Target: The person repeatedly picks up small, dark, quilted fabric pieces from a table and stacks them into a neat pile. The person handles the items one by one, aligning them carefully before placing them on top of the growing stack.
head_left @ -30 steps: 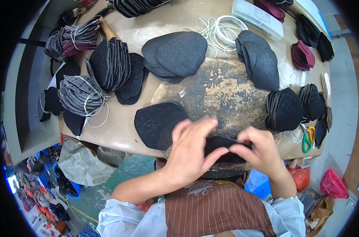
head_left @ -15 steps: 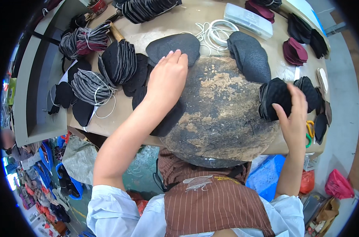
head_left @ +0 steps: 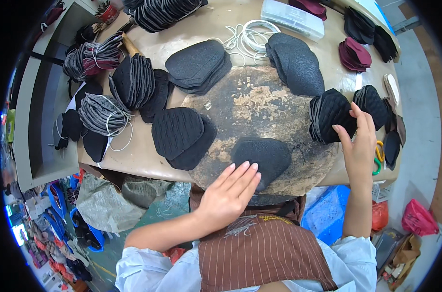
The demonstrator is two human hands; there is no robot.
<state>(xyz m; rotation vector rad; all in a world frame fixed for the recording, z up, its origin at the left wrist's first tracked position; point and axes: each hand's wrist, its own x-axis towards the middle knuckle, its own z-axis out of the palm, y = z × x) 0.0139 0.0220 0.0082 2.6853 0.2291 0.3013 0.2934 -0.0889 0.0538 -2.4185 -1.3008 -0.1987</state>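
Observation:
On the worn round work surface, a black rounded pad piece lies in front of me. My left hand is open, its straight fingertips resting on the near left edge of that piece. At the right, a stack of black quilted pieces stands partly over the surface's edge. My right hand is beside it, thumb and fingers apart, the thumb tip overlapping the stack's near side. Two fanned piles of black pieces, one smooth and one ribbed, lie to the left. Another smooth black pile lies at the far right.
Tied bundles of grey-black pieces crowd the table's left. White cord and a clear plastic box lie at the back. Maroon pieces and scissors with yellow and green handles are at the right.
My left hand has moved from the far left pile toward me; a black piece now lies under its fingertips on the work surface. My right hand stays by the quilted stack.

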